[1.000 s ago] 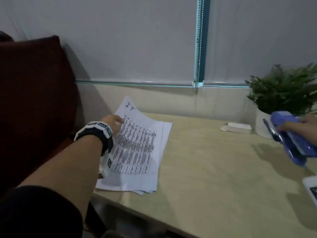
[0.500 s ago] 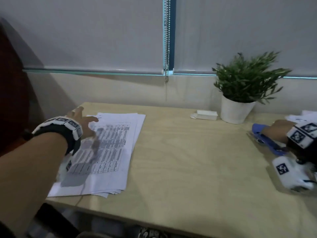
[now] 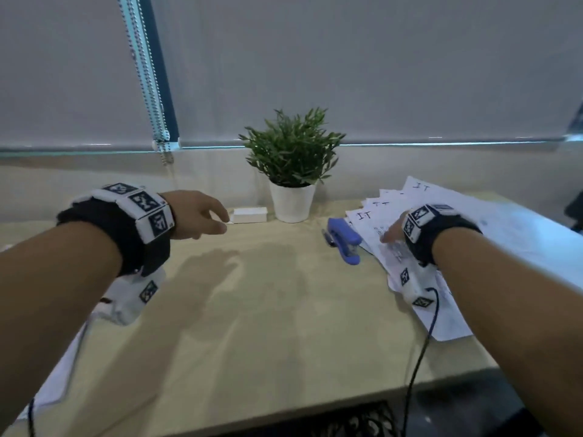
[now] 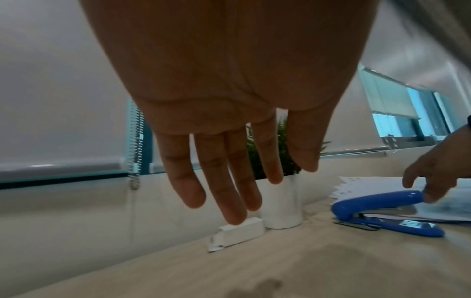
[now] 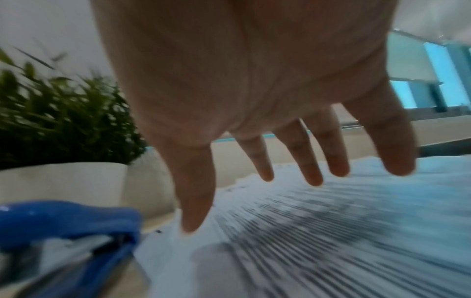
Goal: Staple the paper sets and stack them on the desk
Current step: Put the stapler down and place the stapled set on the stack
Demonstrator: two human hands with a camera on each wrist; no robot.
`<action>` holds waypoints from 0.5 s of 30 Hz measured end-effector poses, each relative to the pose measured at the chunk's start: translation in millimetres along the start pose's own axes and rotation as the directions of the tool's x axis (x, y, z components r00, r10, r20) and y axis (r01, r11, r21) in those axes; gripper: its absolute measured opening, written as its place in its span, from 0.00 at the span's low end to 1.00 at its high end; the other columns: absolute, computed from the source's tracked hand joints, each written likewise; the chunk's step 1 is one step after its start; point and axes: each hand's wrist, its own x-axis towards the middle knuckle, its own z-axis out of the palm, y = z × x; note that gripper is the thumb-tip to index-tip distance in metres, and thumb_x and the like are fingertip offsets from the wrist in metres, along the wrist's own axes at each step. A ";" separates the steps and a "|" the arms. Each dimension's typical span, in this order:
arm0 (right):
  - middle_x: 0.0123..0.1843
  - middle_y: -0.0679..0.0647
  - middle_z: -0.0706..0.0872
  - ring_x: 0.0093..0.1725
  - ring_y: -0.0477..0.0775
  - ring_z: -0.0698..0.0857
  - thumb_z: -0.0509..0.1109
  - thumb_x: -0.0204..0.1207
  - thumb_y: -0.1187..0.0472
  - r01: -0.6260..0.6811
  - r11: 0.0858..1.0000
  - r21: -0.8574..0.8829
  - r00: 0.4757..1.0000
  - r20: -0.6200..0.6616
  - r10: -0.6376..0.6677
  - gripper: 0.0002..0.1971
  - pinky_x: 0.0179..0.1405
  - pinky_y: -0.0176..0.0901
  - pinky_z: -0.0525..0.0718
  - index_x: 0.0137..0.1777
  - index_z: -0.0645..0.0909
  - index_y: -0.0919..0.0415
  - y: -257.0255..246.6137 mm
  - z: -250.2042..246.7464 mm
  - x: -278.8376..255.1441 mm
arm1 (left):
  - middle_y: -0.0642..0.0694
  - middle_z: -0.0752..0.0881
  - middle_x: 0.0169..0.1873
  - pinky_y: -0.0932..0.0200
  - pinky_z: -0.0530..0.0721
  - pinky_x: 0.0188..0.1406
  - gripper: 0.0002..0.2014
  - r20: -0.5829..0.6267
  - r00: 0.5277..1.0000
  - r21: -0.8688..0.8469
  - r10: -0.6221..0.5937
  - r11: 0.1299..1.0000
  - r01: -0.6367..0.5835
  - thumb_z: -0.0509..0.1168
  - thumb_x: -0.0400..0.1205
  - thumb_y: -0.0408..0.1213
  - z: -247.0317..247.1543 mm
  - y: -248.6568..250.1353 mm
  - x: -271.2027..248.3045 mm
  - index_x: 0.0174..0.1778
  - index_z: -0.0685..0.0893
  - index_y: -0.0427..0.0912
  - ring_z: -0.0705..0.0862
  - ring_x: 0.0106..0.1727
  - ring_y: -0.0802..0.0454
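Observation:
A blue stapler [image 3: 342, 241] lies on the wooden desk [image 3: 252, 310], just left of a fanned pile of printed paper sets [image 3: 441, 216] marked "IT". My right hand [image 3: 392, 231] is over that pile with fingers spread and straight, holding nothing; the right wrist view is blurred, so contact with the papers [image 5: 318, 231] is unclear. My left hand [image 3: 217, 222] hovers open above the desk's middle left, its fingers [image 4: 229, 201] straight and empty. A second stack of paper [image 3: 60, 367] shows at the desk's near left edge, mostly hidden by my left arm.
A potted plant [image 3: 293, 171] in a white pot stands at the back centre. A small white box [image 3: 249, 215] lies left of it against the wall. A bead chain [image 3: 151, 99] hangs from the blind. A wrist cable [image 3: 419, 357] trails over the desk's front edge.
The view swung right. My left hand left the left stack and moved to the desk's middle. My right hand let go of the stapler and moved onto the right pile.

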 end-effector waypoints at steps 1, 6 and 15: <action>0.76 0.63 0.73 0.75 0.64 0.72 0.68 0.75 0.43 -0.029 0.999 -0.037 0.999 0.027 0.030 0.33 0.74 0.53 0.70 0.75 0.71 0.62 10.4 4.6 1.1 | 0.48 0.87 0.46 0.64 0.70 0.49 0.15 0.022 1.000 -0.009 0.015 1.000 -0.015 0.61 0.83 0.49 4.3 10.6 2.3 0.64 0.79 0.53 0.84 0.49 0.49; 0.76 0.62 0.73 0.74 0.65 0.73 0.67 0.66 0.30 -0.163 0.977 -0.141 0.986 0.013 0.166 0.44 0.73 0.60 0.71 0.74 0.71 0.61 36.2 26.5 18.8 | 0.55 0.85 0.43 0.64 0.71 0.51 0.16 0.087 0.992 -0.045 0.091 0.995 -0.088 0.62 0.82 0.48 26.7 39.0 13.5 0.65 0.79 0.53 0.86 0.50 0.51; 0.45 0.63 0.86 0.44 0.61 0.84 0.67 0.75 0.50 -0.114 0.992 0.056 0.962 -0.244 0.125 0.14 0.51 0.48 0.83 0.42 0.84 0.62 70.1 -7.2 1.1 | 0.61 0.81 0.33 0.63 0.75 0.42 0.15 0.047 0.987 -0.126 0.152 0.981 -0.145 0.62 0.82 0.47 30.9 47.3 -1.9 0.65 0.79 0.50 0.84 0.45 0.52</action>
